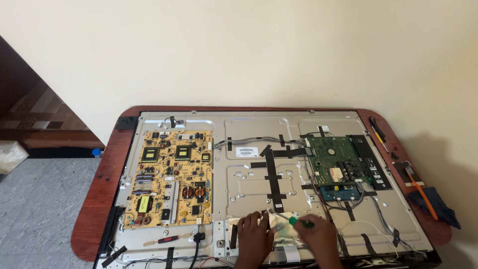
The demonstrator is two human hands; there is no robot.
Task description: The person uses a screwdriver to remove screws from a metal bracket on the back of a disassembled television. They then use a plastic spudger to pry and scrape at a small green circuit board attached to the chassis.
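A yellow circuit board [169, 177], a green circuit board [334, 162], black tape strips [272, 174] and a reddish-brown table [99, 189].

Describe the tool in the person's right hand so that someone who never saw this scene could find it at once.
Start at the big metal panel lying on the red-brown table, and go to the middle of its near edge, where two hands meet. The right hand holds a screwdriver with a green handle, beside the left hand. The other tools, at the table's right edge, are orange or dark, not green.

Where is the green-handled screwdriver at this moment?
In the head view, the green-handled screwdriver is at the bottom centre, in the right hand, beside the left hand, above the metal back panel between the yellow board and green board.
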